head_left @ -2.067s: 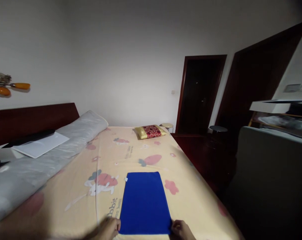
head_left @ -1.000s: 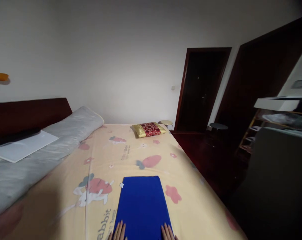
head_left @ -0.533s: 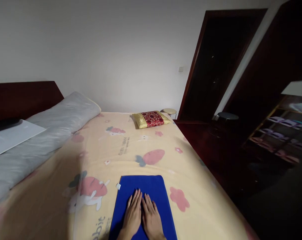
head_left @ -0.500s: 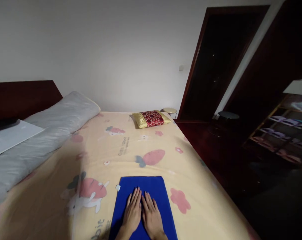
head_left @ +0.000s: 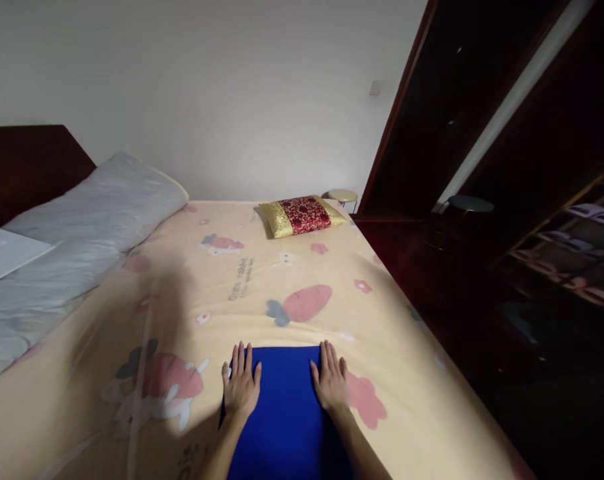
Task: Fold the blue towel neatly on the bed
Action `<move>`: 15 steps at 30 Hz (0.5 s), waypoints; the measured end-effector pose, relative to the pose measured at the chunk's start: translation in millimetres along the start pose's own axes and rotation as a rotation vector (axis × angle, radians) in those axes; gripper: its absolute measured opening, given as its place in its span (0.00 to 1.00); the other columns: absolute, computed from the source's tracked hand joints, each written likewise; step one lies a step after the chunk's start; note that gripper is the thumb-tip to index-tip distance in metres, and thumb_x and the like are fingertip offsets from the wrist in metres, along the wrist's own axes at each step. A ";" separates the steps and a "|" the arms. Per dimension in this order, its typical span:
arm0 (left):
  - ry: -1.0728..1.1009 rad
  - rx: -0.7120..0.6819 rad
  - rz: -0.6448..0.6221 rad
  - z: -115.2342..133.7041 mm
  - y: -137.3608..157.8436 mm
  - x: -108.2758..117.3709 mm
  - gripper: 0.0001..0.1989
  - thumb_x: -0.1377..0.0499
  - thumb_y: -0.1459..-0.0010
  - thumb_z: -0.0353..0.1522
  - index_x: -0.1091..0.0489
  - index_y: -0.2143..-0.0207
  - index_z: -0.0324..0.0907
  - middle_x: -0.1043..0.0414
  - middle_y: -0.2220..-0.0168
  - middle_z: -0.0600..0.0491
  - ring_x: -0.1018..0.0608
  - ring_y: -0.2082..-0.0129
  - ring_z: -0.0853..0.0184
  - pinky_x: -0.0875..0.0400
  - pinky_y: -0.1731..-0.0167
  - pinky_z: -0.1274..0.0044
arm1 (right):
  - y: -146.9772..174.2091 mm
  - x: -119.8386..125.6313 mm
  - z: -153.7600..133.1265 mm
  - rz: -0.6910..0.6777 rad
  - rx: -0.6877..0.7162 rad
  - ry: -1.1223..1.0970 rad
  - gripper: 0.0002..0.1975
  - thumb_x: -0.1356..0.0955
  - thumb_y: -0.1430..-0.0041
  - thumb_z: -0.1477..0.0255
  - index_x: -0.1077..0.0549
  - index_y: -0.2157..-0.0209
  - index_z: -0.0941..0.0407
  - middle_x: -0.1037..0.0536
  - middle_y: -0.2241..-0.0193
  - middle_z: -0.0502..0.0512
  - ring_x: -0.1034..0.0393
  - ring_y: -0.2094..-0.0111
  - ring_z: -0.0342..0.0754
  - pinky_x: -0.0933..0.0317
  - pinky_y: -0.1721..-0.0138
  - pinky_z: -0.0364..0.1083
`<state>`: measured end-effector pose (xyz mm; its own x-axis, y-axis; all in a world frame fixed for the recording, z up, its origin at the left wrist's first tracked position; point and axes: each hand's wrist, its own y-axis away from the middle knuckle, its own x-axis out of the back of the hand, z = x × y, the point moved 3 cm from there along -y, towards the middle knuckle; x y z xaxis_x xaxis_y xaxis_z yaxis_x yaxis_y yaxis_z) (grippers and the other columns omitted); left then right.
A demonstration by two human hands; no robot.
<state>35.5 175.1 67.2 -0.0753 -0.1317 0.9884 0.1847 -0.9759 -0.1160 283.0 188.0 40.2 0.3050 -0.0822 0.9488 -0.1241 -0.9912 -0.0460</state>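
Note:
A blue cloth lies flat on the patterned bedsheet, its far edge straight. My left hand rests palm down on the cloth's far left corner, fingers spread and pointing away from me. On the far right corner lies my right hand, also flat with its fingers apart. Neither hand grips anything. Most of the cloth's white tag is hidden by my left hand. The near end of the cloth runs out of the picture.
A gold and red cushion lies at the bed's far edge. A grey pillow is on the left with a white flat board on it. Beyond stand a cream stool and a dark stool. A shoe rack stands right.
My hands have parted from the cloth's middle, the left sliding to its left edge and the right to its right edge. The view has tilted down a little.

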 end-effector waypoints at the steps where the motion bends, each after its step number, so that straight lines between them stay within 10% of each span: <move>1: 0.002 -0.018 -0.011 0.7 1.5 3.1 0.27 0.61 0.34 0.41 0.56 0.34 0.46 0.54 0.30 0.49 0.47 0.31 0.61 0.53 0.34 0.55 | 2.5 2.1 -4.8 0.022 -0.004 0.007 0.33 0.49 0.35 0.55 0.54 0.35 0.60 0.51 0.32 0.58 0.57 0.31 0.54 0.61 0.31 0.62; 7: 0.034 -0.614 0.082 32.0 65.4 5.7 0.30 0.59 0.35 0.32 0.65 0.33 0.48 0.50 0.32 0.56 0.42 0.33 0.69 0.43 0.36 0.67 | 69.3 -3.6 -53.3 0.077 0.322 -0.044 0.27 0.48 0.33 0.64 0.54 0.35 0.53 0.49 0.33 0.55 0.52 0.32 0.53 0.47 0.34 0.59; 15: 0.044 -0.858 0.165 -0.5 167.1 -48.9 0.34 0.55 0.37 0.30 0.70 0.34 0.51 0.36 0.40 0.56 0.26 0.44 0.68 0.26 0.50 0.75 | 183.0 -81.2 -14.6 0.449 0.572 0.260 0.21 0.42 0.37 0.67 0.32 0.44 0.51 0.27 0.47 0.54 0.28 0.48 0.52 0.27 0.54 0.49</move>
<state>69.6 18.4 -0.5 -0.1533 -0.2721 0.9500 -0.6036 -0.7353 -0.3081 221.7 14.8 -40.7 0.1008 -0.5321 0.8406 0.3454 -0.7737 -0.5312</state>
